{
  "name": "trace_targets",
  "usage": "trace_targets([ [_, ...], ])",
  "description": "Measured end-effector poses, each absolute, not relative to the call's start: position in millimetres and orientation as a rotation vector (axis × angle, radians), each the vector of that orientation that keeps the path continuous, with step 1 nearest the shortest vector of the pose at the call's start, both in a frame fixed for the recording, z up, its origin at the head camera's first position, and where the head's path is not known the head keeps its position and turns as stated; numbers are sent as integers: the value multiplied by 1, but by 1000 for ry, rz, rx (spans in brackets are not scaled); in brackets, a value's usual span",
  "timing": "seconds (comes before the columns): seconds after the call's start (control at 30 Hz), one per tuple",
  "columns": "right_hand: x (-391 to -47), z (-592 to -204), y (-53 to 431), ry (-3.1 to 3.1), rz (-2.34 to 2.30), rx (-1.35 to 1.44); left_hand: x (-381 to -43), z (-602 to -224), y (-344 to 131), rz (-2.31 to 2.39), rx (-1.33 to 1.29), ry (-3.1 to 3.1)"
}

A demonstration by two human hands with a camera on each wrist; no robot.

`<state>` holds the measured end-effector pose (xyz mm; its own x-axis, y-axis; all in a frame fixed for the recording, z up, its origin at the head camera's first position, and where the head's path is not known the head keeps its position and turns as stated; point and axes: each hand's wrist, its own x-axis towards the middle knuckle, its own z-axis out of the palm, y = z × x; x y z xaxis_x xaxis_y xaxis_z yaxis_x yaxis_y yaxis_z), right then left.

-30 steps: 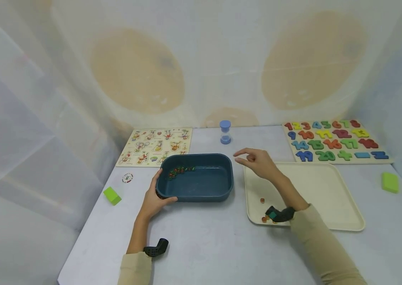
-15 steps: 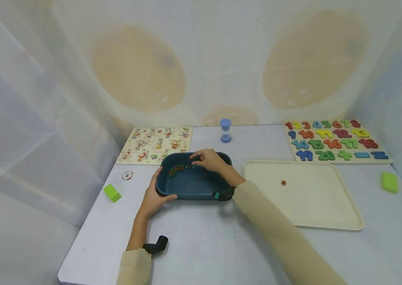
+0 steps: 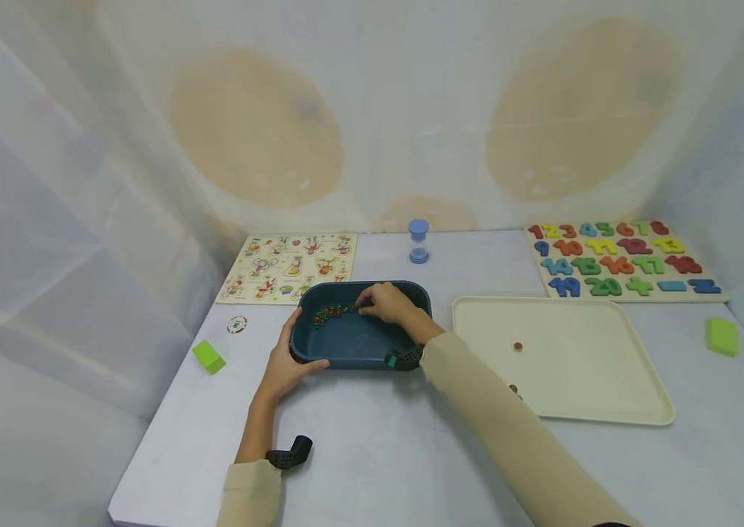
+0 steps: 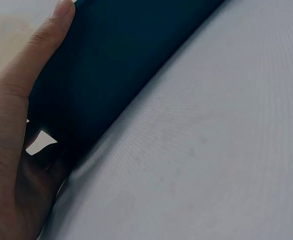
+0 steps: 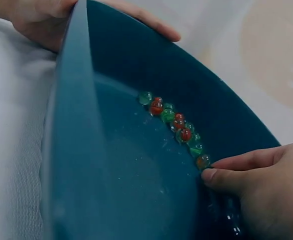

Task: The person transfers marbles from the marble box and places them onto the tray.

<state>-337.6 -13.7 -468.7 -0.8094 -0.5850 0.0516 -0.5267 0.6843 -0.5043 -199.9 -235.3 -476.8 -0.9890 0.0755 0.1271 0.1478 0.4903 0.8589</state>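
A dark blue rectangular basin [image 3: 352, 344] sits on the white table in the head view. My left hand [image 3: 282, 372] grips its left end, thumb [image 4: 46, 40] along the front side and fingers reaching round the back. Inside, a row of green and red glass marbles [image 5: 185, 134] lies along the far wall and left corner. My right hand [image 3: 388, 302] reaches into the basin over its front rim. Between thumb and forefinger it pinches an orange-green marble [image 5: 203, 161] at the row's right end, low by the basin floor.
A cream tray [image 3: 583, 359] with a few marbles [image 3: 518, 346] lies to the right. Behind stand a picture puzzle board [image 3: 289, 267], a blue sand timer [image 3: 419, 241] and a number puzzle [image 3: 622, 260]. Green blocks [image 3: 209, 356] and a poker chip [image 3: 237, 324] flank the basin.
My right hand has moved left from beside the tray into the basin and lowered to the row's end. Marbles on the tray have shifted. The left hand keeps its place.
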Motion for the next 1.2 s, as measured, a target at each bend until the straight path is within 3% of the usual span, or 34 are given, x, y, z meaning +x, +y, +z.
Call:
trace_targets([
  [0.27, -322, -450, 8, 2746, -1146, -1028, -196, -470, -232, -1534, -214, -2645],
  [0.6, -260, -408, 127, 2951, -1339, -1006, -196, -472, -232, -1525, -200, -2637],
  [0.9, -234, -453, 232, 3133, -1123, -616, -196, -471, -232, -1518, -209, -2636],
  [1.2, -231, -486, 267, 3053, -878, -377, -195, -471, -231, -1530, -203, -2631],
])
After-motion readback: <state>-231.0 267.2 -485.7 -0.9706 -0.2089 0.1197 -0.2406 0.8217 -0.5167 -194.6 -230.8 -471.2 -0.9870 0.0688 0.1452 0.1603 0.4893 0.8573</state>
